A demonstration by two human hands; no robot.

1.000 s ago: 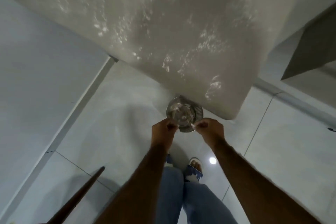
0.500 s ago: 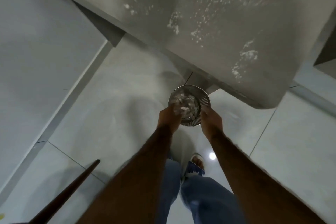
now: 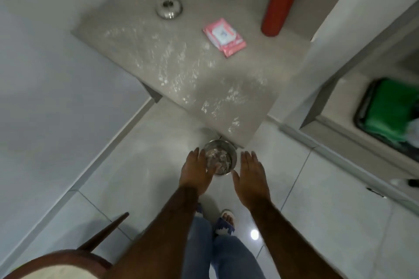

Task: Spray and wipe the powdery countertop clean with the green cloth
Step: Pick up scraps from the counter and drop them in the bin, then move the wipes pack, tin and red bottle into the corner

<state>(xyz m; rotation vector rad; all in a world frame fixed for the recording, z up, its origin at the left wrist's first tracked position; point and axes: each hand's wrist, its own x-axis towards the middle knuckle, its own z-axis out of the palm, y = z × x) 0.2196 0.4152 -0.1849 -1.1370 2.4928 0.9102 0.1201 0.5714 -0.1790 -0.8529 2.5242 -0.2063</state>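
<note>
**Powder still on the desk, cloth not yet in hand**

Your left hand (image 3: 196, 172) and right hand (image 3: 250, 178) hang flat with fingers spread, gripping nothing, one on each side of a steel bowl (image 3: 219, 157) that sits low by the desk's near corner; whether it rests on the floor is hard to tell through the blur. The desk (image 3: 127, 27) is streaked with white powder (image 3: 181, 68) across most of its near half, so no wiping shows yet. The green cloth (image 3: 390, 108) lies well off to your right in a dark bin, untouched. No spray bottle is clearly in view. Both spraying and wiping remain, I judge.

Count: two steel bowls, the second (image 3: 169, 8) at the desk's far side; one pink packet (image 3: 224, 37); one red bottle (image 3: 281, 4); one green cloth.
</note>
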